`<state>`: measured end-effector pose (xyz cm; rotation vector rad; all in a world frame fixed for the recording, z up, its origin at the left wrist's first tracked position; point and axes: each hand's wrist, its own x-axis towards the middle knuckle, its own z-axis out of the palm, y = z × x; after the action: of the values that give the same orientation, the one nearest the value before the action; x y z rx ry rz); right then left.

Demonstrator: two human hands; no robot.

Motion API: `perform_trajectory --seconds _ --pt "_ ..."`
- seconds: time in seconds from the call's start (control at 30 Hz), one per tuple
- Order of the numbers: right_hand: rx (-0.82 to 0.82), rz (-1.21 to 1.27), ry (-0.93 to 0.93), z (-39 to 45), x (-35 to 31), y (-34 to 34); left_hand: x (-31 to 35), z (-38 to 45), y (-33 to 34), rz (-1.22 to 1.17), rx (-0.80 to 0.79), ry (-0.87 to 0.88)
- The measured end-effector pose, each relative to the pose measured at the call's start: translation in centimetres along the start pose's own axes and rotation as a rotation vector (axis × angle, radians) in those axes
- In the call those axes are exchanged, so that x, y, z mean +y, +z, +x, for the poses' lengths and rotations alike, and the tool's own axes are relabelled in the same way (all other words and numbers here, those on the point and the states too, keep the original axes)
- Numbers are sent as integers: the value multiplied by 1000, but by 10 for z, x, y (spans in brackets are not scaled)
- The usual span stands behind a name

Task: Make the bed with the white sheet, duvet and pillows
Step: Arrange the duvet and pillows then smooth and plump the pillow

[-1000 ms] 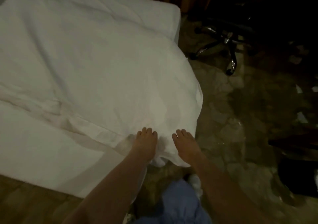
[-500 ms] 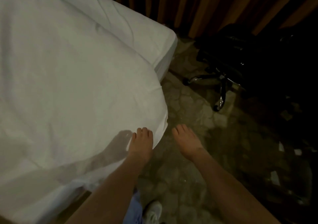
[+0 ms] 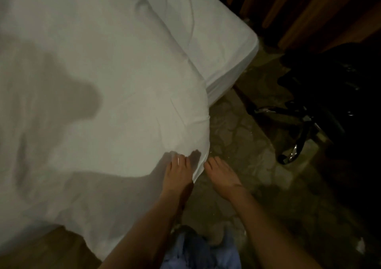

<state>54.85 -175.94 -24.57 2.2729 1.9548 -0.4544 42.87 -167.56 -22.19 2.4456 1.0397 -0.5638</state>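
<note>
Our left hand (image 3: 179, 173) lies flat with fingers straight on the corner of the white duvet (image 3: 115, 95), probably pressing it smooth where it hangs over the bed's edge. Our right hand (image 3: 221, 173) hovers relaxed just beside that corner, holding nothing. The duvet covers most of the mattress (image 3: 224, 47), with a desk chair (image 3: 305, 122) off to the right.

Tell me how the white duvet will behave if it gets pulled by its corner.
The duvet is probably floppy: its corner droops off the bed past the left hand. It looks puffy, so likely light for its bulk. Its creases suggest that it will bunch rather than slide flat.
</note>
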Motion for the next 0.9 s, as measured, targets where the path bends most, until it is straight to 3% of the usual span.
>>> perform_trajectory --seconds 0.3,0.43,0.57,0.63,0.77,0.9 --pt "-5 -23 -271 40 57 53 32 41 77 -45 33 -89" --pt "65 -62 -409 62 68 85 45 56 107 -19 11 -173" --pt "60 -160 -519 76 75 94 46 64 122 28 102 -222" --pt "76 -114 -588 68 84 91 46 64 121 40 172 -196" --pt "154 -4 -618 42 93 63 61 68 86 94 153 -182" --pt "-11 40 -601 22 94 45 79 45 44 112 44 -165"
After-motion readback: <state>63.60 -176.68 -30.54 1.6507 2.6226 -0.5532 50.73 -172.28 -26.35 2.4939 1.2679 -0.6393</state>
